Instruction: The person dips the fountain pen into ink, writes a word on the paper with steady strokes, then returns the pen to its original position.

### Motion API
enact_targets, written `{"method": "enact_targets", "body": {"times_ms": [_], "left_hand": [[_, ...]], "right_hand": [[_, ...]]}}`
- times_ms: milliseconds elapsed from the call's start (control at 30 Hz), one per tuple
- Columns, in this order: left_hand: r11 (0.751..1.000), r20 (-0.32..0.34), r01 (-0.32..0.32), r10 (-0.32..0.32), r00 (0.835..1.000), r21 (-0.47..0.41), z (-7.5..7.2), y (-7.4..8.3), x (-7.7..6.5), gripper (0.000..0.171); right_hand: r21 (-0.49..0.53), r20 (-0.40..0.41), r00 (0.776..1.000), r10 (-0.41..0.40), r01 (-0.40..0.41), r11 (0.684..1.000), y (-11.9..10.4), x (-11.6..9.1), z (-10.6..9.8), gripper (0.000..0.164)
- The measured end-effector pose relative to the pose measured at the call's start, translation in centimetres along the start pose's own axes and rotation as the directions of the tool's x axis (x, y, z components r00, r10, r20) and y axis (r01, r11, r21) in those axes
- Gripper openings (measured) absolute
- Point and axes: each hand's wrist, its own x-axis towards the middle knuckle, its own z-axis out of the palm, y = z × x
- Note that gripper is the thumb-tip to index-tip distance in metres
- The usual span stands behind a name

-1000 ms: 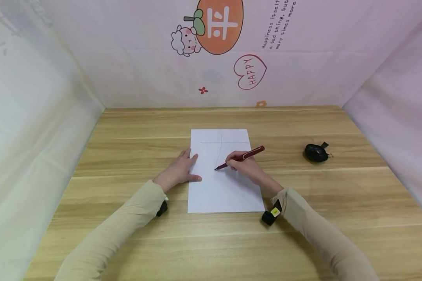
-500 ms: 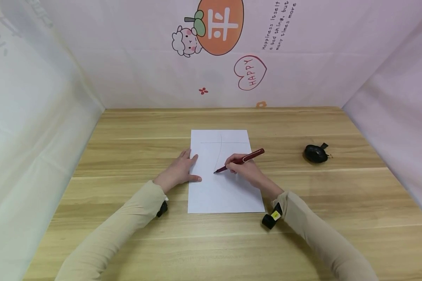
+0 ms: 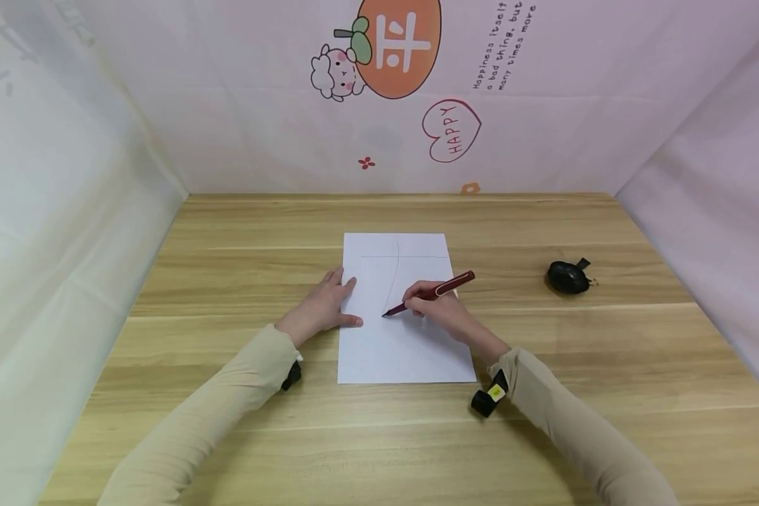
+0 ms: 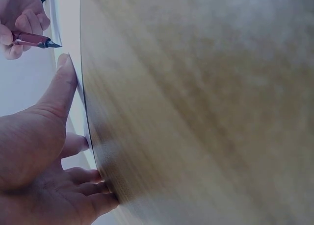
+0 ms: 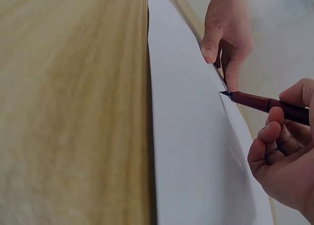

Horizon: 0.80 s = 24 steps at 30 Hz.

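Note:
A white sheet of paper (image 3: pixel 405 358) lies on the wooden table, bearing a thin horizontal line near its top and a long stroke that crosses it and curves down to the left. My right hand (image 3: pixel 439 309) grips a dark red fountain pen (image 3: pixel 454 282), whose dark nib (image 5: pixel 225 93) meets the paper at the stroke's lower end. With fingers spread, my left hand (image 3: pixel 319 309) rests on the sheet's left edge, thumb and a fingertip on the paper. The left wrist view shows that thumb (image 4: pixel 61 85) close to the pen's tip.
A small black rounded object (image 3: pixel 568 277) with a tab sits on the table (image 3: pixel 278 450) to the right. White printed cloth (image 3: pixel 259 126) rises behind the table and along both sides. Black wrist cameras (image 3: pixel 490 395) hang under both sleeves.
The pen in my right hand has moved slightly down and left, lengthening the curved stroke. My left hand and the paper have stayed where they were.

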Motion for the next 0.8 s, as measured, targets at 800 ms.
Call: {"method": "enact_targets", "body": {"times_ms": [800], "left_hand": [[1.000,-0.015,0.000,0.000,1.000,0.026,0.09,0.08,-0.28,0.086]], "right_hand": [[0.009,0.075,0.996,-0.041,0.041,0.999,-0.09,-0.83,0.63,0.014]]}}
